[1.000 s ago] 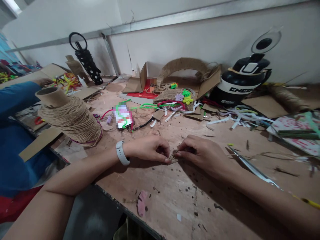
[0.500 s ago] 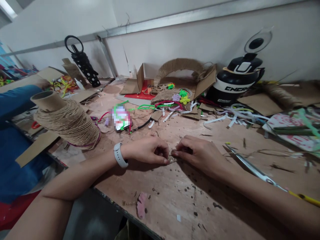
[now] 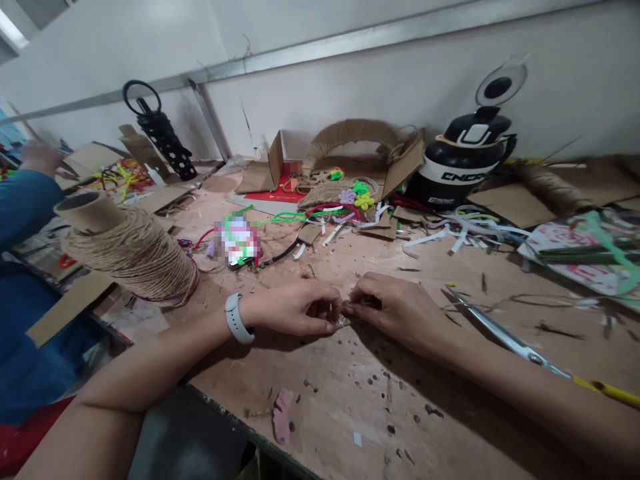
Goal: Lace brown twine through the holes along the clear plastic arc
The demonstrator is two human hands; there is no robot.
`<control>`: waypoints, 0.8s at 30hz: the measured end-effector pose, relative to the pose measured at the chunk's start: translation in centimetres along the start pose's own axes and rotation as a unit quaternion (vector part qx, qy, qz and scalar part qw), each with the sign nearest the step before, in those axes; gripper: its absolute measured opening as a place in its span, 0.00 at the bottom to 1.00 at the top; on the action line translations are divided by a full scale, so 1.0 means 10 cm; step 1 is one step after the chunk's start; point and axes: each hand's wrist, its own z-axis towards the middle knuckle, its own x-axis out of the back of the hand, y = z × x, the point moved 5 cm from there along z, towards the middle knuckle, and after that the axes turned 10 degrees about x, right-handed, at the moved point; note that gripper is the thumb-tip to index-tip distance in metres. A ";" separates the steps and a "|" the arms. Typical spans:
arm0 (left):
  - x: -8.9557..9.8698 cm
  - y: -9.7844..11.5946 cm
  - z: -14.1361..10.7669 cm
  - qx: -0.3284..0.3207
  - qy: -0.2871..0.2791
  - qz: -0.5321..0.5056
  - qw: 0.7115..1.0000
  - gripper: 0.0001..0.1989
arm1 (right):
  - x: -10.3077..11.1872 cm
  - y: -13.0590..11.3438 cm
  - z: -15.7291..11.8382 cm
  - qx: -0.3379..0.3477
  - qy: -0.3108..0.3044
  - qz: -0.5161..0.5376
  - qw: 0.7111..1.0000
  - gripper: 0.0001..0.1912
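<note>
Over the middle of the wooden table, my left hand pinches one side of a small, shiny, light piece. My right hand has its thumb and forefinger pressed together right beside that piece; what they hold is too small to make out. A pale watch band circles my left wrist. Scissors with yellow handles lie to the right of my right hand. Nearer the table's front edge is a pink fuzzy piece.
A twine spool stands at left, beyond it a dark bottle. A black and white jug, cardboard, fuzzy flowers and paper strips fill the back. A phone lies mid-table. A person's blue sleeve shows far left.
The view has shifted slightly. My fingertips have drawn a little closer together around the small piece. The other person's arm at far left has moved.
</note>
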 end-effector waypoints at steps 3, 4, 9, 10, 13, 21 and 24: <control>0.00 -0.01 0.00 -0.011 -0.007 -0.024 1.000 0.04 | 0.00 0.00 0.01 -0.004 -0.001 0.005 1.000 0.04; 0.00 -0.02 0.00 -0.015 -0.011 -0.032 0.999 0.04 | 0.00 0.00 0.01 -0.004 -0.002 0.006 1.000 0.03; 0.00 -0.04 0.01 -0.016 -0.012 -0.038 0.999 0.08 | 0.00 0.00 0.00 -0.007 -0.006 0.006 1.000 0.02; 0.00 -0.04 0.01 -0.016 -0.010 -0.036 0.999 0.08 | 0.00 0.01 0.00 -0.008 -0.006 0.006 1.000 0.02; 0.00 -0.05 0.02 -0.018 -0.009 -0.030 0.999 0.09 | 0.00 0.01 -0.01 -0.006 -0.001 0.006 1.000 0.03; 0.01 -0.05 0.01 -0.010 -0.010 -0.025 1.000 0.09 | 0.03 0.00 0.00 -0.002 -0.004 0.010 1.000 0.03; 0.01 -0.04 0.01 -0.005 -0.010 -0.027 1.000 0.09 | 0.05 -0.01 0.00 -0.001 -0.008 0.016 1.000 0.03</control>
